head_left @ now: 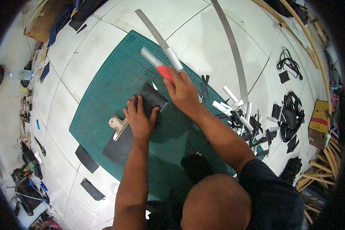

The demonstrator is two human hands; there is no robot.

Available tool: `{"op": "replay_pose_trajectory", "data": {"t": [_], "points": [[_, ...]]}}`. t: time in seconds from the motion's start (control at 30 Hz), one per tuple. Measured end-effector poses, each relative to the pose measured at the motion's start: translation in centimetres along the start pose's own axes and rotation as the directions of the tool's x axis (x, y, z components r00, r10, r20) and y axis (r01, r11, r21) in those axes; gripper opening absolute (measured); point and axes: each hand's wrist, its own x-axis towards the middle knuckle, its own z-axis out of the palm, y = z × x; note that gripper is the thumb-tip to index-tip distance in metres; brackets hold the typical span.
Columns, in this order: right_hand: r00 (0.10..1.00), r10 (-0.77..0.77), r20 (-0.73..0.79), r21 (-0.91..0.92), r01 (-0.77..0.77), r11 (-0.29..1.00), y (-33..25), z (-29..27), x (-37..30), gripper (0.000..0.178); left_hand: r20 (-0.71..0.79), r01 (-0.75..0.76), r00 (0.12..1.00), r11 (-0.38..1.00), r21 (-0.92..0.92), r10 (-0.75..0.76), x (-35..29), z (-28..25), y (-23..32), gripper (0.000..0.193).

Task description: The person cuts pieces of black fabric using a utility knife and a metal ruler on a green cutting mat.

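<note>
On a green cutting mat, my left hand lies with its fingers stretched over a black piece of material, pressing it flat. A pale bulldog clip sits beside that hand, next to another dark sheet. My right hand is closed around a red-handled tool; its pale end is smeared by motion, so its kind cannot be told. Just beyond these fingers is a metal strip with a white lower part. A small white pointed piece shows at the material's far edge.
White and black offcuts are heaped at the mat's right edge. A long metal ruler lies on the tiled floor. Black pieces lie at the left, a black strap bundle and wooden sticks at the right.
</note>
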Motion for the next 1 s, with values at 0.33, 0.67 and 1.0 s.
{"op": "replay_pose_trajectory", "data": {"t": [0.33, 0.67, 1.0], "points": [[0.991, 0.109, 0.073, 0.202, -0.122, 0.972, 2.8, -5.1, -9.6, 0.051, -0.174, 0.013, 0.982, 0.947, -0.322, -0.073, -0.8, -3.5, -1.3, 0.06], [0.982, 0.094, 0.163, 0.012, -0.097, 0.995, 3.7, -6.4, -16.5, 0.048, -0.003, 0.068, 0.998, 0.997, -0.042, -0.068, 1.8, -3.6, 0.9, 0.066], [0.988, -0.076, 0.131, -0.056, 0.084, 0.995, 3.4, -5.8, -16.9, 0.046, -0.139, -0.025, 0.99, 0.972, -0.235, -0.008, 0.5, -0.9, 0.1, 0.07]]}}
